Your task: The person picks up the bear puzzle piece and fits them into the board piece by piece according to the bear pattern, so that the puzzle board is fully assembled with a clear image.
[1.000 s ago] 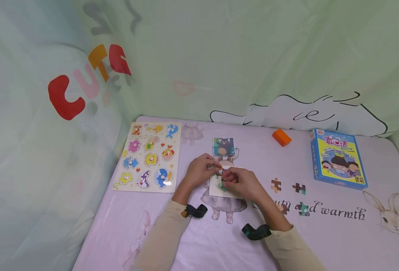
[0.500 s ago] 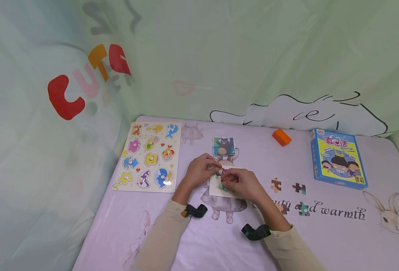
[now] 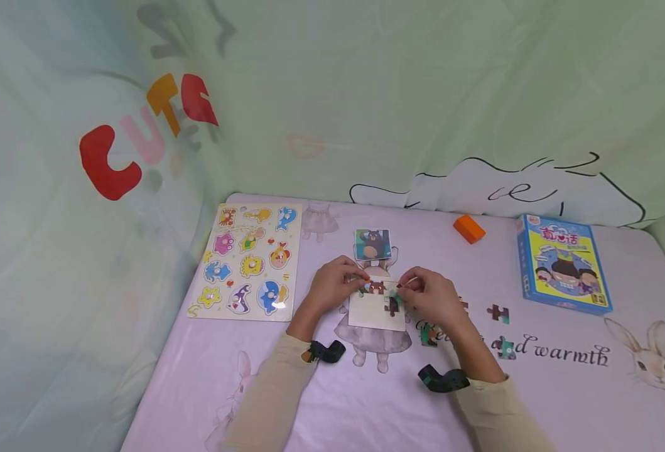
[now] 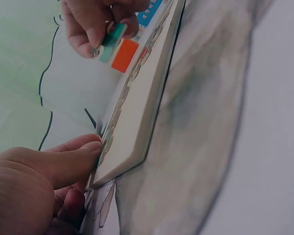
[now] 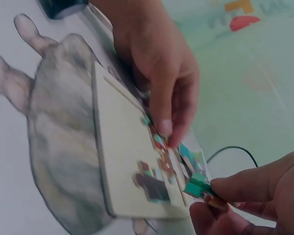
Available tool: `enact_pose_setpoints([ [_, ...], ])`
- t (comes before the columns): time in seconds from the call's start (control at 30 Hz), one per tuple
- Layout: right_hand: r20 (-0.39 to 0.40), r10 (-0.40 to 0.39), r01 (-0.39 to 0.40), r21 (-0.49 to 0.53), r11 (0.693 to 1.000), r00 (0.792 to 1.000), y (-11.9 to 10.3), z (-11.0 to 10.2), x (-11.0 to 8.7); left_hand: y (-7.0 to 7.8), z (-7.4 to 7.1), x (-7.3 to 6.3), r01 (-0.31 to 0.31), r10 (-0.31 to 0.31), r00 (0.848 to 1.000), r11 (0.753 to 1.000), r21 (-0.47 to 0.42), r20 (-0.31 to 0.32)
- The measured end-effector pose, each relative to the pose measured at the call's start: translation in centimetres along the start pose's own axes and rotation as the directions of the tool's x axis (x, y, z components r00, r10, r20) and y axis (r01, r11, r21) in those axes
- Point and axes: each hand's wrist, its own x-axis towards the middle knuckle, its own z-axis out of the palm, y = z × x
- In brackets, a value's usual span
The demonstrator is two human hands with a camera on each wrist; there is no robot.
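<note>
A pale square puzzle board (image 3: 370,317) lies in front of me. Fitted bear-face pieces (image 3: 374,287) run along its upper left, and a dark piece (image 3: 391,307) rests on its right part. My left hand (image 3: 335,287) grips the board's upper left corner; in the left wrist view its thumb (image 4: 73,166) presses at the edge. Over the upper right corner, my right hand (image 3: 432,298) pinches a green puzzle piece (image 5: 197,186) between thumb and fingers, tilted and raised off the board. A bear picture card (image 3: 373,245) lies just beyond the board.
Loose puzzle pieces (image 3: 498,314) lie on the table right of the board, some partly behind the right arm. An orange block (image 3: 470,229) and a blue-yellow box (image 3: 566,263) stand at the back right. A sea-animal knob puzzle (image 3: 247,263) lies left.
My right hand has moved right, from the board's middle to its upper right corner, uncovering the bear-face pieces. The left hand has stayed at the upper left corner.
</note>
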Motion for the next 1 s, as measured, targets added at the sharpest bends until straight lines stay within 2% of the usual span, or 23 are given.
enact_pose_setpoints([
  [0.1,-0.017,0.053,-0.053,-0.015,0.998,0.998,0.6,-1.0,0.1,0.0,0.0,0.0,-0.009,0.009,1.000,1.000,0.002,-0.005],
  [0.27,0.000,0.079,-0.079,-0.029,0.996,0.997,1.6,-2.2,0.2,0.0,0.0,0.0,-0.021,0.021,1.000,1.000,0.004,-0.012],
  [0.6,0.031,0.070,-0.068,-0.054,0.996,0.997,2.0,-2.4,0.2,0.0,-0.1,0.0,-0.018,0.018,1.000,1.000,-0.004,-0.008],
  [1.0,0.070,0.069,-0.054,-0.192,0.980,0.995,2.3,-2.2,0.1,0.0,0.0,0.0,0.000,0.000,1.000,1.000,-0.004,0.005],
])
